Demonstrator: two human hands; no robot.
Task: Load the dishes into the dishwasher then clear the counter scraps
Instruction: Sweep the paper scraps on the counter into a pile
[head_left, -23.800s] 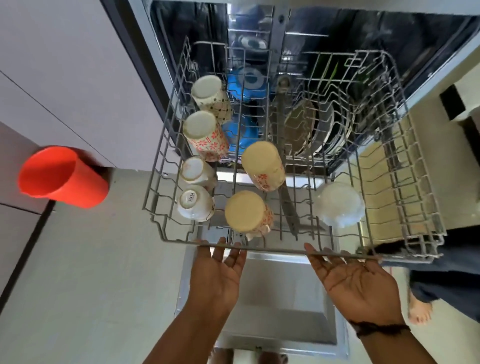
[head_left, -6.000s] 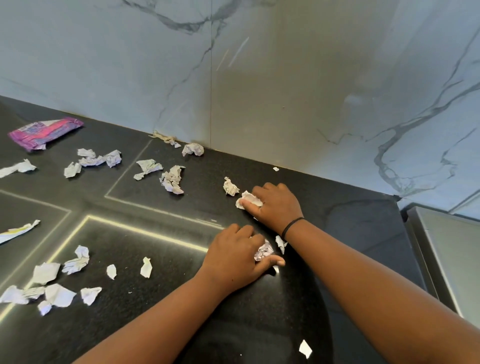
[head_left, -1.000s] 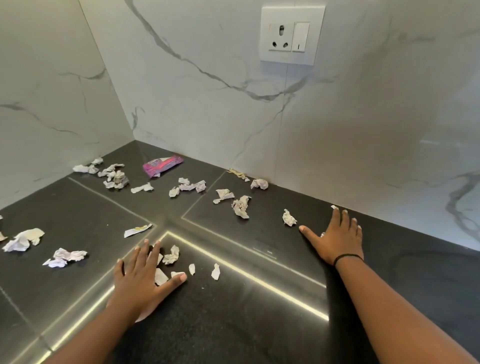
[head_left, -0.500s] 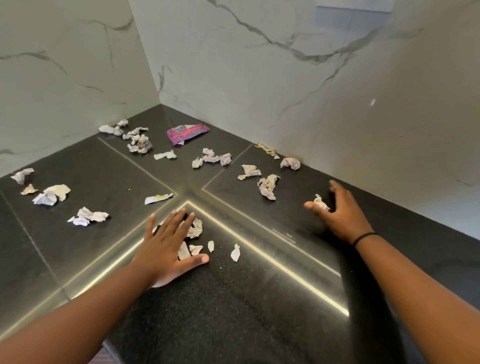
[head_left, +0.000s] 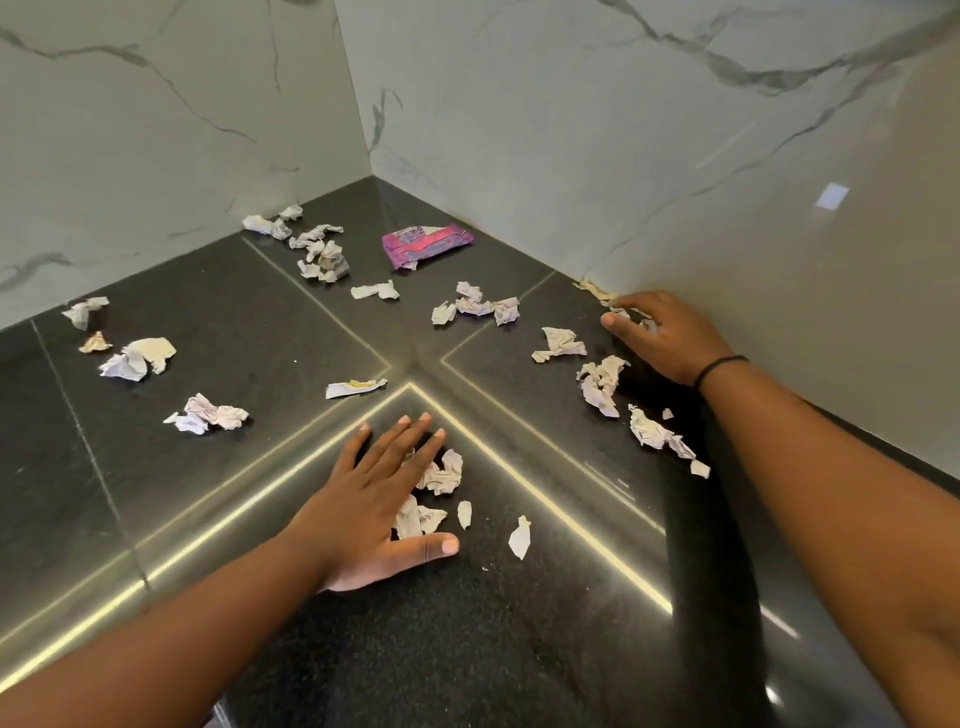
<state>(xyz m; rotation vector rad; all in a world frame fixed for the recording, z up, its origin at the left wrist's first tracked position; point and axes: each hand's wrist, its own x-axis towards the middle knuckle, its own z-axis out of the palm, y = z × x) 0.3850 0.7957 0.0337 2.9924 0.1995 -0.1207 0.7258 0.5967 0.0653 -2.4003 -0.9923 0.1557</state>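
Several crumpled white paper scraps lie scattered over the black counter (head_left: 249, 322). My left hand (head_left: 374, 504) lies flat on the counter near the light strip, fingers straight, with a small pile of scraps (head_left: 439, 475) under and beside its fingers. My right hand (head_left: 667, 332) rests at the foot of the right marble wall, fingers spread over small scraps (head_left: 626, 313) there. Between my hands lie a torn scrap (head_left: 600, 382) and another scrap (head_left: 560, 344). A pink wrapper (head_left: 426, 244) sits near the corner.
Marble walls (head_left: 571, 130) meet in a corner at the back. More scrap clusters lie at the back left (head_left: 319, 254), the far left (head_left: 135, 358) and the mid left (head_left: 208, 413). Glowing inlay lines (head_left: 519, 467) cross the counter.
My right hand has slid along the wall towards the corner, onto the scraps at the wall's foot. My left hand has stayed flat on its pile. The view has tipped down and left.
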